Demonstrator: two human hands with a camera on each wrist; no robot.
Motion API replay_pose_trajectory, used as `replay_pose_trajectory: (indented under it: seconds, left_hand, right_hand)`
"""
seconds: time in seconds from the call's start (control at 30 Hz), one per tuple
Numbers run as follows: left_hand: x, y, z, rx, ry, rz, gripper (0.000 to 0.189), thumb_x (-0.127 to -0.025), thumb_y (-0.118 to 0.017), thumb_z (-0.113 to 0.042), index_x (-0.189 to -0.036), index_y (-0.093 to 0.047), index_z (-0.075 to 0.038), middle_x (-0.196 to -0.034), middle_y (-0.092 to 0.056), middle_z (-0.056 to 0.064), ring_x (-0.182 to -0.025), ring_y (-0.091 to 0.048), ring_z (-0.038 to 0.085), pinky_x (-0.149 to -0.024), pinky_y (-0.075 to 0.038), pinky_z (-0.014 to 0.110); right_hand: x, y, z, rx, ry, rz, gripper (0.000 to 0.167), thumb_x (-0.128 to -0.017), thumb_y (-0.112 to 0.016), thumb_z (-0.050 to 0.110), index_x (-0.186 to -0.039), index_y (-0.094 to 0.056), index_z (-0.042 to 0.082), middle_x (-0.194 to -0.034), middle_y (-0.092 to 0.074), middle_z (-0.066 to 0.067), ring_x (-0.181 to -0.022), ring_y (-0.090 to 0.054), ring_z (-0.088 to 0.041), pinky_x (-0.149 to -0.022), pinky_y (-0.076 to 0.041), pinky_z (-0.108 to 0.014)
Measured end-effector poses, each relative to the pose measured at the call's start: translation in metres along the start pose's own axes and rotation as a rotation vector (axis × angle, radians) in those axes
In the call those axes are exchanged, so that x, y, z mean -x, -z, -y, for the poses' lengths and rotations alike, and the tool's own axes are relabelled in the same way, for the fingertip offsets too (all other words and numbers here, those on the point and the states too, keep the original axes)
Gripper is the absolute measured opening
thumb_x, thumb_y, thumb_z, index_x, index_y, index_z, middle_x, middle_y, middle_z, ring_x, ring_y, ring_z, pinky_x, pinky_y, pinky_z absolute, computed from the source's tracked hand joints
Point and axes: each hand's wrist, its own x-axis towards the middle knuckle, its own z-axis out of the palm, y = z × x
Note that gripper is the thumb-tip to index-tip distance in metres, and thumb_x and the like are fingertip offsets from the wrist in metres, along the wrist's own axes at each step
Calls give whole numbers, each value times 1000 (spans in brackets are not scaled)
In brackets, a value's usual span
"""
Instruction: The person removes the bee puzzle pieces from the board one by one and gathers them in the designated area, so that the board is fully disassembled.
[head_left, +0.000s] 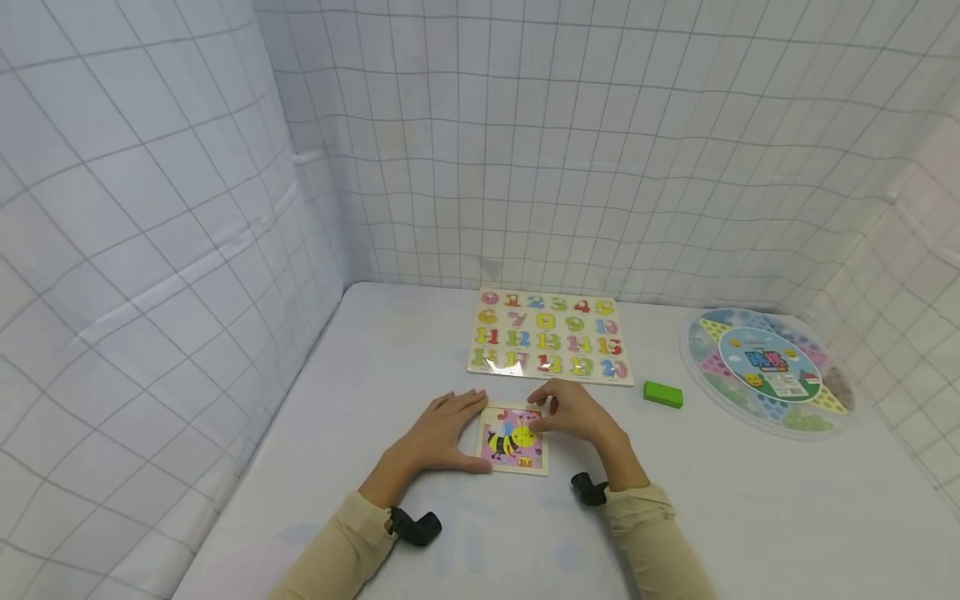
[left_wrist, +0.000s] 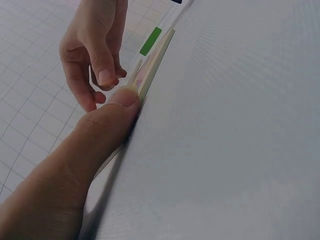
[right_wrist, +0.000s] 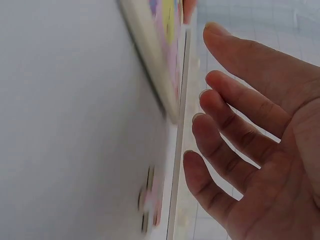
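Observation:
A square wooden bee puzzle (head_left: 510,460) lies flat, with a yellow and black bee on pink inside a pale frame. Along its left side rests my left hand (head_left: 447,435), fingers spread by the upper left corner and thumb against the near edge. The left wrist view shows that thumb (left_wrist: 124,96) pressed to the frame. Over the puzzle's upper right corner hovers my right hand (head_left: 570,410), fingers bent and thumb toward the bee's face. Its fingers (right_wrist: 215,130) are apart in the right wrist view, with nothing between them.
Behind the puzzle lies a number board (head_left: 551,340) of colourful numerals. To the right are a green block (head_left: 663,394) and a round, clear-edged printed package (head_left: 768,371). A small blurred pinkish piece (right_wrist: 150,202) shows low in the right wrist view. Grid-patterned cloth walls surround the table.

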Motion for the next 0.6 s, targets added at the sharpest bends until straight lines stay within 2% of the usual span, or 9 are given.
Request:
replay_pose_trajectory:
  seconds: [0.17,0.4,0.6]
  left_hand:
    - [0,0,0,-13,-4,-1,112,-69,-61,-81,-154,-29,-16,-162,-28,-2,-150,-23,18,-123,-17,46]
    - [0,0,0,-11,-28,-24,110,-69,-62,-79,-153,-32,-14,-161,-29,-1,-150,-25,19,-123,-19,47]
    - [1,-2,0,-15,-17,-21,111,-69,-61,-81,-153,-32,-14,-161,-30,-1,-150,-26,19,-123,-19,47]
  right_hand:
    - [-11,-10,11,16,-2,4,32,-75,-84,21,-104,-74,11,-93,-66,1,-76,-53,-13,-66,-47,-26]
    - [-21,-20,20,47,-24,28,30,-74,-85,21,-99,-74,9,-93,-67,-1,-83,-57,-14,-78,-52,-32]
    - [-23,-25,20,68,-51,25,24,-74,-86,23,-92,-74,12,-86,-64,2,-80,-56,-13,-76,-51,-30]
